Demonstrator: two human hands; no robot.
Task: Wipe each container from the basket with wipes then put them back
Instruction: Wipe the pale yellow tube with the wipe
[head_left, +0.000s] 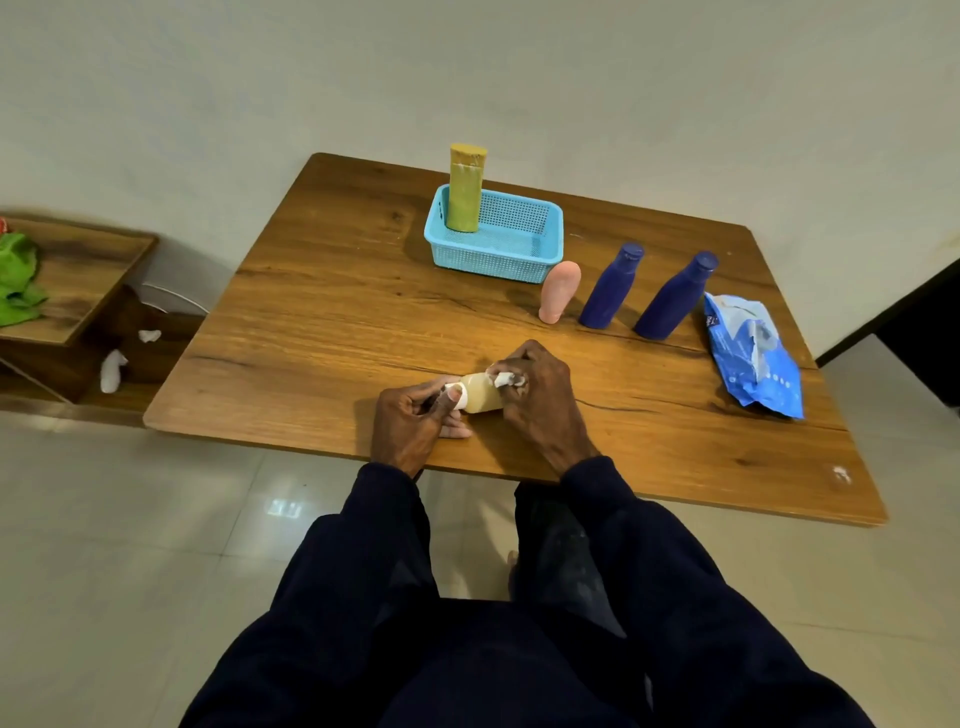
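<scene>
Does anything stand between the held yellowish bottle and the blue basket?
Nothing visible: bare wooden table lies between the small yellowish bottle and the blue mesh basket; a tall olive container occupies only its left end.

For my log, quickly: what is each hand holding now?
Left hand: grips the small bottle at its cap.
Right hand: pinches a wipe against the bottle.

I'm looking down at a wooden table (337, 322) in a plain, pale room.
Bare cream wall (208, 78) behind it, and glossy pale floor tiles (130, 519) below, catching a bright reflection (283, 508). On my left I've got a low wooden shelf unit (88, 270) with a green cloth (18, 280) on top. At far right there's a dark opening (924, 332).
</scene>
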